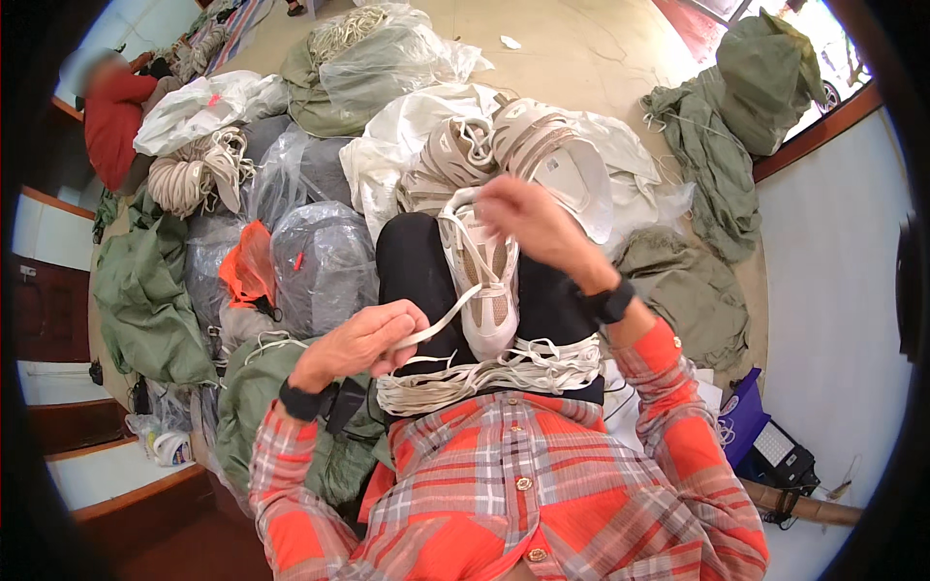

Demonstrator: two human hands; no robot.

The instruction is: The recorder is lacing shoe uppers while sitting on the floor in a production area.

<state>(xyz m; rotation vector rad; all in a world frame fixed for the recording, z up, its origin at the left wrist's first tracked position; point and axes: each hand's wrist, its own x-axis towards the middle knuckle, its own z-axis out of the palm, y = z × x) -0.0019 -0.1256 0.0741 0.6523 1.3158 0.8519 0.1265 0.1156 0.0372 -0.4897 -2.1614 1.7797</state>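
A white and beige sneaker upper point(491, 308) lies lengthwise on my lap between my thighs, its rounded toe toward me. A flat white shoelace point(448, 321) runs from its eyelets to my left hand point(366, 339), whose fingers are closed on it beside the upper. Over the far, collar end of the upper is my right hand point(542, 225); its fingers are smeared by motion, so I cannot tell whether they grip anything. A thick bundle of white shoelaces point(494, 378) lies across my lap, nearest my waist.
Nested stacks of beige sneaker uppers point(552, 145) stand beyond my knees on white plastic. Clear bags point(325, 254), an orange bag point(249, 266) and green sacks point(150, 300) crowd the left. More green sacks point(712, 160) lie right. A person in red point(116, 121) sits far left.
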